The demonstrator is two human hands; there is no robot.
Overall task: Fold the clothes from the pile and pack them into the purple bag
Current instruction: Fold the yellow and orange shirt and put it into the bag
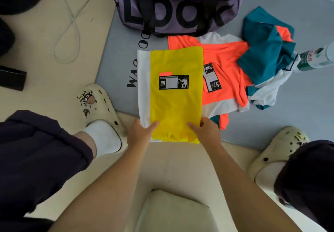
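With both your left hand (pixel 140 134) and right hand (pixel 207 132) pinching the near hem of the yellow shirt (pixel 176 94), whose length runs beyond your fingers toward the purple bag (pixel 173 12), an uneven lift could skew the fold.

A yellow-and-white shirt (pixel 176 94) lies folded into a long, narrow panel on the grey mat (pixel 298 108), its near end reaching onto the pale floor. The yellow face is up, a white strip showing along its left side, and a black-and-white printed label with a small orange patch sits near the middle. Just beside it on the right, partly tucked beneath it, an orange-and-white shirt (pixel 227 65) is spread loosely with its own dark label showing. A crumpled teal, orange and white garment (pixel 265 54) overlaps that one's right side. Beyond them stands the purple bag (pixel 177 5), open at the top, black lettering across its front, its base touching the orange shirt
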